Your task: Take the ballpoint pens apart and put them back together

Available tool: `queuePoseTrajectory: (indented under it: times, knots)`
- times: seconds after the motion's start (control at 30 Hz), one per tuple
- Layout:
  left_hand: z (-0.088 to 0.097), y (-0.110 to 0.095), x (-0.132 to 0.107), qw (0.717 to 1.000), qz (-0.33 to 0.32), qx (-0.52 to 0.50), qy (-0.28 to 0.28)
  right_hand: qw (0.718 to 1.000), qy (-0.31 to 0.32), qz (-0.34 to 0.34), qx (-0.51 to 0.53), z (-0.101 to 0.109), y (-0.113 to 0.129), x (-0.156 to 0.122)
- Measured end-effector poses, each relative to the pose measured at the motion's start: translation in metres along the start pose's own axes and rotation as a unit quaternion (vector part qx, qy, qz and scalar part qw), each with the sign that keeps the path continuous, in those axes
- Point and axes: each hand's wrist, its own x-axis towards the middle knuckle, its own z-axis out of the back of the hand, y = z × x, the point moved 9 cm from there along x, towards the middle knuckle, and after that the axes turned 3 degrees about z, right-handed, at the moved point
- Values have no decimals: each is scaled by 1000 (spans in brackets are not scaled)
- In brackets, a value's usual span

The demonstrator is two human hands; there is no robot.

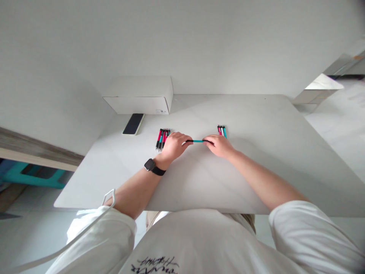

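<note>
One white counter (256,167) is filling most of the head view, butting against a plain white wall. A white cardboard box (139,95) is sitting at the counter's far edge, against the wall. A dark smartphone (133,124) is lying face up just in front of the box, near its left end.

Both forearms are reaching forward over the counter from short white sleeves. The left hand (173,145) is curling its fingers around one end of a teal pen (197,141); a black watch (150,165) is sitting on that wrist. The right hand (219,145) is pinching the opposite end of the same pen between fingertips. The pen is lying level between the two hands, just above or on the counter surface; contact with the counter cannot be told from this angle.

A cluster of red and teal pens (162,138) is lying on the counter just beside the left hand, on its far-left side. A smaller group of pens (222,130), red, white and teal, is lying just beyond the right hand. The two groups are resting well apart.
</note>
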Motion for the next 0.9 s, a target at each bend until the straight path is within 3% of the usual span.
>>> queuePoseTrajectory:
  times: [0.47, 0.6, 0.7, 0.9]
  knots:
    - [-10, 8, 2, 998, 29, -40, 26, 998, -9, -3, -54, 3, 3, 1]
    - [-6, 10, 2, 999, 34, -18, 2, 998, -22, 0, -50, 7, 10, -1]
    - [0, 5, 1, 1000, 23, 1, -20, 999, -24, 2, -27, 7, 15, 1]
    - [-1, -8, 0, 1000, 1, 14, -12, 999, -29, 6, -26, 3, 21, 5]
